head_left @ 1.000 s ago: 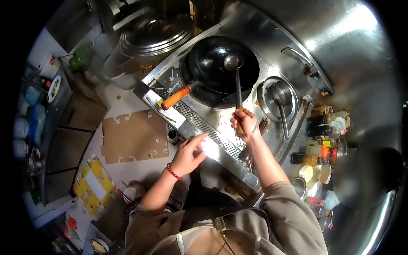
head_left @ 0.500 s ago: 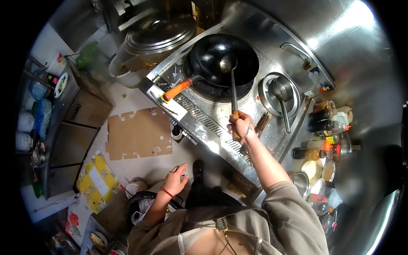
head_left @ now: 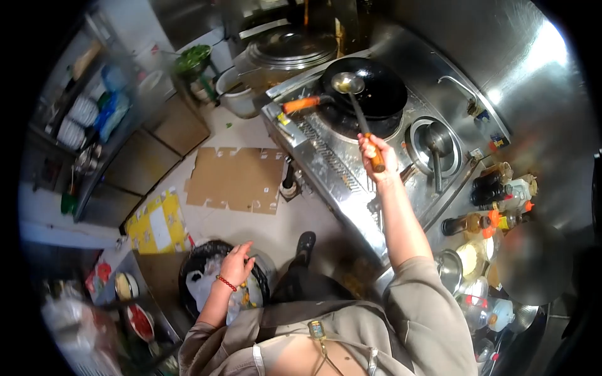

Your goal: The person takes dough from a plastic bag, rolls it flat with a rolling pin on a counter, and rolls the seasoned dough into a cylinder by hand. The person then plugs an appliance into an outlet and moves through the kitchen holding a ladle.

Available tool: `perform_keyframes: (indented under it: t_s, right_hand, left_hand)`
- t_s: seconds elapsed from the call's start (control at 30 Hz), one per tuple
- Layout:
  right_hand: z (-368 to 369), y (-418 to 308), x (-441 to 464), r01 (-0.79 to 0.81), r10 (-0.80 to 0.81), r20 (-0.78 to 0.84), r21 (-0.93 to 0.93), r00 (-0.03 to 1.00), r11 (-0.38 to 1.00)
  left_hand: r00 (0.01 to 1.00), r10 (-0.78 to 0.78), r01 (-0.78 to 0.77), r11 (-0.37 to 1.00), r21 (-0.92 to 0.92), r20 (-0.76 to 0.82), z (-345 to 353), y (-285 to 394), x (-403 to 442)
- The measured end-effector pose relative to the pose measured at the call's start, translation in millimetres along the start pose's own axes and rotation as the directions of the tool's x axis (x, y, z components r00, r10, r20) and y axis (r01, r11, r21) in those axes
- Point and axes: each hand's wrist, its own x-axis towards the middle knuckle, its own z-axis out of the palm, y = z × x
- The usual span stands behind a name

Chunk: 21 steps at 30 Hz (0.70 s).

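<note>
My right hand [head_left: 380, 158] grips the wooden handle of a long metal ladle [head_left: 359, 111]. The ladle's bowl is over the left part of a black wok [head_left: 387, 94], and a little yellowish liquid seems to be in it. The wok sits on the stove [head_left: 332, 153], its orange-brown wooden handle pointing left. My left hand [head_left: 236, 266], with a red bead bracelet on the wrist, hangs free with fingers apart. Below it stands a black-lined bin [head_left: 193, 263] with plastic bags inside.
Right of the wok, a second ladle [head_left: 438, 139] rests in a metal basin [head_left: 411, 141]. Sauce bottles [head_left: 461, 224] and containers line the right side. A large lidded pot [head_left: 295, 47] stands at the back. Flattened cardboard [head_left: 235, 178] lies on the floor. Left are shelves with bowls [head_left: 83, 111].
The ladle's bowl has risen from the wok's bottom and shifted toward the wok's left side, still in my right hand. My view has turned left, and my left hand is now above the bin.
</note>
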Motion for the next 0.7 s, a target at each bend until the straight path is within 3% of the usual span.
perform_keyframes:
  t_s: [0.17, 0.3, 0.37, 0.4, 0.43, 0.47, 0.5, 0.53, 0.57, 0.6, 0.63, 0.67, 0.7]
  right_hand:
    - [-28.7, -9.9, -58.1, -0.037, 0.041, 0.078, -0.058, 0.996, 0.998]
    - [-47.4, -11.8, -110.8, -0.026, 0.030, 0.065, -0.063, 0.997, 0.998]
    - [-54.2, -10.4, -131.1, -0.009, 0.011, 0.031, -0.081, 0.999, 0.997]
    - [-65.3, -12.6, -138.5, -0.066, 0.068, 0.094, -0.023, 0.993, 0.998]
    - [-75.1, -15.1, -139.7, -0.020, 0.021, 0.028, -0.044, 0.999, 0.999]
    - [-92.0, -20.2, -143.8, -0.010, 0.040, 0.202, -0.146, 0.979, 0.989]
    - [-76.9, 2.5, -162.3, 0.303, -0.344, -0.025, -0.418, 0.939, 0.857]
    - [-117.3, -20.2, -152.5, 0.235, -0.193, 0.144, -0.397, 0.971, 0.887]
    - [-101.0, 7.3, -178.0, 0.325, -0.351, 0.080, -0.605, 0.933, 0.727]
    - [-144.0, -17.3, -161.7, 0.392, -0.236, 0.314, -0.779, 0.920, 0.490]
    - [-140.1, -5.4, -181.0, 0.359, -0.255, 0.257, -0.753, 0.932, 0.552]
    - [-136.5, 12.4, -204.3, 0.433, -0.279, 0.402, -0.900, 0.872, 0.055]
    - [-145.8, 3.9, -209.5, 0.451, -0.115, 0.436, -0.860, 0.893, 0.241]
  left_hand:
    - [0.994, -0.054, 0.053, 0.998, -0.016, -0.099, 49.9, 14.5, -145.3]
    - [0.956, -0.294, 0.290, 0.950, -0.115, -0.013, 98.6, 30.4, -261.5]
    - [0.952, -0.305, 0.304, 0.948, -0.096, 0.000, 114.8, 38.4, -308.9]
    - [0.947, -0.322, 0.318, 0.940, -0.125, -0.011, 124.9, 40.0, -333.9]
    - [0.939, -0.343, 0.339, 0.933, -0.126, -0.012, 129.6, 46.8, -353.8]
    - [0.924, -0.380, 0.374, 0.918, -0.134, -0.026, 132.2, 53.2, -373.0]
    - [0.920, -0.385, 0.371, 0.916, -0.153, -0.073, 147.8, 46.0, -396.8]
    - [0.909, -0.405, 0.392, 0.911, -0.125, -0.096, 149.9, 50.5, -415.4]
    - [0.887, -0.445, 0.426, 0.892, -0.154, -0.122, 154.4, 56.6, -434.6]
    - [0.853, -0.504, 0.483, 0.860, -0.164, -0.133, 160.7, 62.5, -456.2]
    - [0.822, -0.554, 0.531, 0.830, -0.170, -0.135, 165.1, 64.5, -476.0]
    - [0.805, -0.576, 0.551, 0.815, -0.178, -0.142, 177.0, 59.8, -496.4]
    - [0.775, -0.613, 0.577, 0.785, -0.225, -0.154, 176.6, 56.4, -519.9]
